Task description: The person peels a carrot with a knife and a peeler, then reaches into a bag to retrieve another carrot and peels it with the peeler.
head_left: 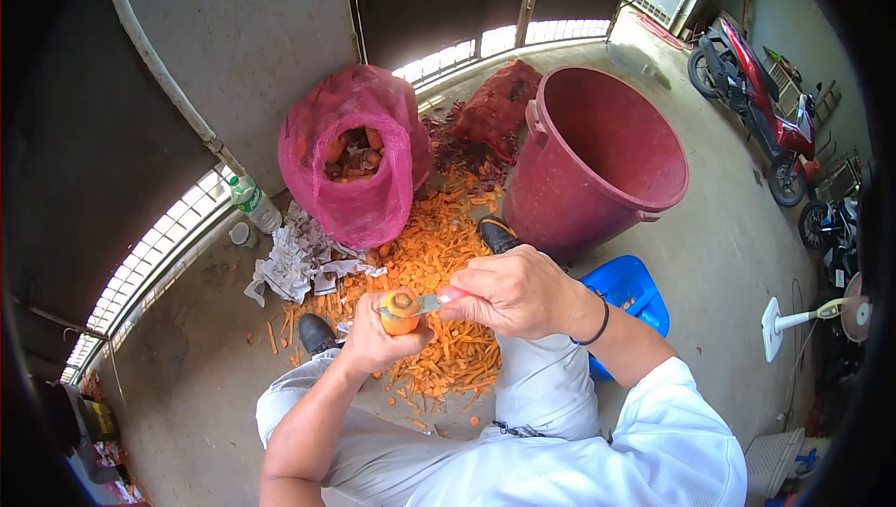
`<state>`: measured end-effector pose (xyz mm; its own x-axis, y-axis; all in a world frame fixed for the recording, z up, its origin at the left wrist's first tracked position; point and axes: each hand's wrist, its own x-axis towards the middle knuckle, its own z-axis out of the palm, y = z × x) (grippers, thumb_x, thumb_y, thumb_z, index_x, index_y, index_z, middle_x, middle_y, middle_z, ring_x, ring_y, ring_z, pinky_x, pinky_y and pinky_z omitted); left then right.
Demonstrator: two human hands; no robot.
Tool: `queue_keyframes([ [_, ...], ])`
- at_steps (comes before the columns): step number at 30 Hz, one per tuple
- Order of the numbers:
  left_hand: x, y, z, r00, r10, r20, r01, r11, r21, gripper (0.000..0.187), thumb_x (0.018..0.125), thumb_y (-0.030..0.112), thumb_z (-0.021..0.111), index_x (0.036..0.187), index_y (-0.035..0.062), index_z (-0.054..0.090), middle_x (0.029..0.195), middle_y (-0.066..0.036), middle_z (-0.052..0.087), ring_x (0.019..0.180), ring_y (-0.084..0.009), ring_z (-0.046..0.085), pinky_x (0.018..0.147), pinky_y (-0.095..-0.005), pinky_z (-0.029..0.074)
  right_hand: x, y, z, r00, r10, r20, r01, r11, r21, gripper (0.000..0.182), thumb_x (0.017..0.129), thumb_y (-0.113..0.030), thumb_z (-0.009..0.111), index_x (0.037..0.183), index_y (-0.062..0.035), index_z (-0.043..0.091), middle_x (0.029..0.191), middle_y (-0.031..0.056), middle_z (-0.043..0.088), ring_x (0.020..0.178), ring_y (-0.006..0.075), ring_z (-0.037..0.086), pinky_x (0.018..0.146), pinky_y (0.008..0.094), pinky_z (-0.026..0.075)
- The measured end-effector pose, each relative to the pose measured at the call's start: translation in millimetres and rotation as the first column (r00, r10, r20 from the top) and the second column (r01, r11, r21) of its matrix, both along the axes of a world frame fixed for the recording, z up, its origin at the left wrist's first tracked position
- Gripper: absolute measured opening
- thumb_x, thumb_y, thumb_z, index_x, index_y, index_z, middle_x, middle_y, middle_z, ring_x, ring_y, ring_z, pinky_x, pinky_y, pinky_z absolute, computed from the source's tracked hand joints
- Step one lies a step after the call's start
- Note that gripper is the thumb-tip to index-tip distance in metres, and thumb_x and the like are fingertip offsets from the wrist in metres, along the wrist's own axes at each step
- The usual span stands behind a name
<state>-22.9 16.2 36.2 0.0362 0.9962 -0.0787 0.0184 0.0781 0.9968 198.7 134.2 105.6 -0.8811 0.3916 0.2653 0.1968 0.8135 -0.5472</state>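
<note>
My left hand [373,344] is wrapped round a thick carrot [399,324], its stem end turned up toward me. In my right hand [518,292] is a small knife [429,303] with a pinkish-red handle; its short blade lies against the top edge of the carrot. A dark band circles the right wrist. Beneath both hands, a wide heap of orange carrot peelings [457,348] covers the floor between my shoes. Behind the heap stands an open pink mesh sack [369,213] with carrots inside.
A large maroon bin [597,171] stands at the back right, a blue basin [644,297] beside my right leg. Behind are a red mesh sack [495,110], crumpled paper [294,260] and a plastic bottle [254,204]. A fan [798,316] and red motorcycle [761,96] are at right.
</note>
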Motion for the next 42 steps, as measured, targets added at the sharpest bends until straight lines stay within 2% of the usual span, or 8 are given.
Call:
queue_keyframes([
  [5, -0.2, -4.0, 3.6, 0.985, -0.154, 0.080, 0.146, 0.985, 0.093, 0.013, 0.072, 0.006, 0.076, 0.069, 0.0064, 0.063, 0.068, 0.002, 0.064, 0.064, -0.0075, 0.060, 0.061, -0.0277, 0.049, -1.0, 41.4, -34.0, 0.987, 0.068, -0.148, -0.021, 0.954, 0.299, 0.033, 0.101, -0.038, 0.065, 0.090, -0.0086, 0.074, 0.075, 0.0132, 0.068, 0.064, 0.0318, 0.068, 0.058, 0.0423, 0.052],
  [7, -1.7, -2.6, 1.1, 0.988, -0.105, 0.112, 0.099, 0.993, 0.056, 0.013, 0.072, 0.006, 0.078, 0.073, 0.0061, 0.064, 0.069, 0.002, 0.064, 0.064, -0.0076, 0.059, 0.060, -0.0278, 0.049, 12.1, 70.1, -43.3, 0.953, -0.303, 0.032, 0.301, 0.924, -0.234, 0.038, 0.102, -0.040, 0.065, 0.094, -0.0041, 0.074, 0.073, 0.0174, 0.066, 0.062, 0.0292, 0.066, 0.059, 0.0402, 0.050],
  [15, -0.8, 10.0, -24.5, 0.984, 0.176, 0.014, -0.176, 0.972, 0.155, 0.030, 0.082, 0.012, 0.083, 0.104, 0.0025, 0.066, 0.093, 0.000, 0.065, 0.085, -0.0078, 0.059, 0.079, -0.0254, 0.050, 10.4, 41.8, -44.0, 0.897, -0.441, 0.027, 0.426, 0.847, -0.319, 0.040, 0.101, -0.039, 0.070, 0.098, 0.0008, 0.073, 0.072, 0.0186, 0.065, 0.064, 0.0235, 0.062, 0.063, 0.0366, 0.049],
  [17, 3.5, 11.4, -26.9, 0.982, 0.183, 0.054, -0.189, 0.969, 0.158, 0.032, 0.082, 0.014, 0.084, 0.106, 0.0018, 0.065, 0.097, -0.001, 0.065, 0.088, -0.0088, 0.059, 0.081, -0.0264, 0.050, 6.7, 28.4, -47.5, 0.928, -0.364, -0.076, 0.297, 0.849, -0.438, 0.035, 0.100, -0.032, 0.073, 0.103, 0.0031, 0.072, 0.074, 0.0083, 0.065, 0.073, 0.0070, 0.056, 0.067, 0.0288, 0.050],
  [22, 13.9, 13.0, -29.7, 0.953, 0.290, 0.089, -0.298, 0.951, 0.085, 0.043, 0.079, 0.022, 0.092, 0.104, 0.0011, 0.064, 0.095, -0.003, 0.066, 0.088, -0.0094, 0.059, 0.080, -0.0277, 0.050, 1.6, 9.3, -38.6, 0.964, -0.242, -0.106, 0.197, 0.926, -0.321, 0.033, 0.096, -0.028, 0.076, 0.106, 0.0034, 0.072, 0.090, 0.0153, 0.074, 0.078, 0.0200, 0.072, 0.070, 0.0315, 0.054],
  [31, 16.9, 17.0, -33.7, 0.935, 0.346, -0.077, -0.338, 0.936, 0.100, 0.038, 0.083, 0.021, 0.090, 0.105, 0.0035, 0.063, 0.093, -0.001, 0.066, 0.083, -0.0082, 0.056, 0.077, -0.0268, 0.050, -14.7, 0.4, -47.0, 0.952, -0.227, -0.204, 0.162, 0.942, -0.294, 0.031, 0.096, -0.029, 0.075, 0.104, 0.0008, 0.072, 0.091, 0.0174, 0.073, 0.080, 0.0314, 0.073, 0.069, 0.0368, 0.056],
  [37, 21.6, 13.4, -39.4, 0.930, 0.278, 0.240, -0.291, 0.957, 0.021, 0.025, 0.087, 0.006, 0.082, 0.106, 0.0045, 0.065, 0.095, 0.003, 0.066, 0.086, -0.0050, 0.058, 0.078, -0.0248, 0.049, -16.5, -5.6, -46.9, 0.980, -0.124, -0.153, 0.104, 0.985, -0.135, 0.031, 0.096, -0.032, 0.074, 0.102, -0.0023, 0.074, 0.089, 0.0145, 0.073, 0.077, 0.0317, 0.071, 0.066, 0.0382, 0.056],
  [42, 17.5, 5.9, -28.1, 0.960, 0.253, 0.122, -0.265, 0.959, 0.096, 0.020, 0.085, 0.006, 0.080, 0.099, 0.0056, 0.066, 0.091, 0.003, 0.067, 0.082, -0.0049, 0.059, 0.075, -0.0258, 0.051, -12.6, -5.5, -40.9, 0.985, -0.091, -0.144, 0.070, 0.987, -0.143, 0.028, 0.097, -0.031, 0.073, 0.105, -0.0043, 0.076, 0.087, 0.0142, 0.073, 0.076, 0.0316, 0.071, 0.066, 0.0385, 0.056],
])
